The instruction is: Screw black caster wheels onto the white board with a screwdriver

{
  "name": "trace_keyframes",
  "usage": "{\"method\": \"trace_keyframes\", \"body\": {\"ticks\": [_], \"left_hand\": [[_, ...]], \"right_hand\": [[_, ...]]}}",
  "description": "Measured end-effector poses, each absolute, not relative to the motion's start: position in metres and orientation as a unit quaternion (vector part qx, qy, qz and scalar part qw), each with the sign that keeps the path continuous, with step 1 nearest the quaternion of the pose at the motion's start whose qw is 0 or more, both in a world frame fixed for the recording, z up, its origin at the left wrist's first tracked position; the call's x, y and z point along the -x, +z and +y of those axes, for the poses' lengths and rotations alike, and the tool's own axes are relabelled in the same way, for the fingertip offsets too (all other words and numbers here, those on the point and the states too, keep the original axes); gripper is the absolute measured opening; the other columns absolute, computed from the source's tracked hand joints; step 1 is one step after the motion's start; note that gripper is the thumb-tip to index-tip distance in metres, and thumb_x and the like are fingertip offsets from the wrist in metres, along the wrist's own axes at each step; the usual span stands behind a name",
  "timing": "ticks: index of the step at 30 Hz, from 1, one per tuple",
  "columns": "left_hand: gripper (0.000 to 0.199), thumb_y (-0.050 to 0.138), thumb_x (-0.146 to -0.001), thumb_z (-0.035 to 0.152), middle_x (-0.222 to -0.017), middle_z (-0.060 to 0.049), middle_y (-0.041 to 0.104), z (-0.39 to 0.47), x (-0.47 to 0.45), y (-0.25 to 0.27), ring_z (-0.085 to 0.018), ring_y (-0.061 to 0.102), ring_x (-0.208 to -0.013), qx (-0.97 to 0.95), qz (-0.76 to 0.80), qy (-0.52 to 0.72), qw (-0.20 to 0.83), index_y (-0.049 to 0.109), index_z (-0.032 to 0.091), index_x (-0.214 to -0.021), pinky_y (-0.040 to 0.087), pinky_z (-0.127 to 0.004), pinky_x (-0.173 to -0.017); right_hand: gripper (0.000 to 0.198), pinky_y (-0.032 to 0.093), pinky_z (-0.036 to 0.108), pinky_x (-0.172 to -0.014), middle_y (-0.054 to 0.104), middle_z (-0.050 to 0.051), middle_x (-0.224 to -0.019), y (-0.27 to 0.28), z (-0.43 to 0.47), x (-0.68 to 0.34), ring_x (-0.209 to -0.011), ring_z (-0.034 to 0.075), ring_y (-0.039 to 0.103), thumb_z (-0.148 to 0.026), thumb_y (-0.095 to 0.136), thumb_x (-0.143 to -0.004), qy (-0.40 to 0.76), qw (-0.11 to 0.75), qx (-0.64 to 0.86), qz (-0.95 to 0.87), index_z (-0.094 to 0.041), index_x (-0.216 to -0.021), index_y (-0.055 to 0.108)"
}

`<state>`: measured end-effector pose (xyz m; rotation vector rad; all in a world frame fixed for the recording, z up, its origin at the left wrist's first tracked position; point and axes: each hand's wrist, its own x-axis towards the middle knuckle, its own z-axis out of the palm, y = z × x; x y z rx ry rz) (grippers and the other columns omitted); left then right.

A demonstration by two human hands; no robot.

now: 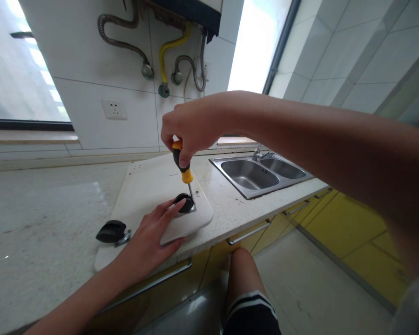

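Both forearms bare, no sleeves to the elbow. Left hand (150,237) and right hand (188,128) ungloved, no rings or watch visible. Dark shorts (251,314) with white stripes at hem; knee bare.

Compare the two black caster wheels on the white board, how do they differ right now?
The near-right caster is steadied by the left hand, with the screwdriver in the right hand pointing down at its metal plate; the left caster is untouched. The left caster sits at the white board's left edge and looks larger, being nearer the camera; the other sits near the right corner. Both are black wheels on metal mounts.
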<state>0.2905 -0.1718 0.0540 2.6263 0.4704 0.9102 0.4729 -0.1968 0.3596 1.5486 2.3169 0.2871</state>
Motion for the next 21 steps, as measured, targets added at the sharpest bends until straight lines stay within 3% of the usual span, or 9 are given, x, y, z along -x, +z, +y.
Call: {"method": "trace_keyframes", "body": {"ticks": [5,11,15,21], "left_hand": [[0.087,0.074,-0.104,0.034,-0.172,-0.009,0.049,-0.172,-0.291,0.052,-0.037,0.059,-0.15,-0.918,0.169,0.316,0.166,0.028,0.045,-0.177,0.053,-0.059,-0.124],[0.086,0.073,-0.105,0.035,-0.172,-0.008,0.048,-0.172,-0.291,0.053,-0.037,0.059,-0.149,-0.916,0.177,0.313,0.176,0.026,0.046,-0.177,0.052,-0.06,-0.125],[0.086,0.073,-0.104,0.034,-0.172,-0.009,0.049,-0.172,-0.291,0.054,-0.038,0.061,-0.148,-0.918,0.171,0.316,0.169,0.027,0.045,-0.177,0.054,-0.06,-0.122],[0.086,0.074,-0.103,0.034,-0.171,-0.008,0.051,-0.172,-0.291,0.053,-0.037,0.06,-0.149,-0.914,0.171,0.325,0.172,0.03,0.045,-0.176,0.053,-0.059,-0.123]], "right_hand": [[0.064,0.05,0.037,-0.073,0.07,0.006,-0.077,0.349,-0.198,-0.473,-0.073,0.022,0.069,-0.076,0.073,-0.093,0.164,0.144,-0.577,0.787,-0.013,-0.095,0.079],[0.037,0.047,0.033,-0.078,0.074,0.0,-0.086,0.352,-0.202,-0.472,-0.085,0.021,0.071,-0.052,0.091,-0.086,0.126,0.159,-0.548,0.812,-0.021,-0.105,0.083],[0.047,0.048,0.037,-0.078,0.069,0.003,-0.077,0.353,-0.202,-0.467,-0.081,0.024,0.071,-0.062,0.087,-0.087,0.131,0.176,-0.556,0.802,-0.016,-0.094,0.081],[0.066,0.049,0.041,-0.076,0.069,0.01,-0.086,0.344,-0.196,-0.475,-0.088,0.03,0.07,-0.077,0.073,-0.091,0.187,0.153,-0.56,0.792,-0.014,-0.11,0.081]]}}
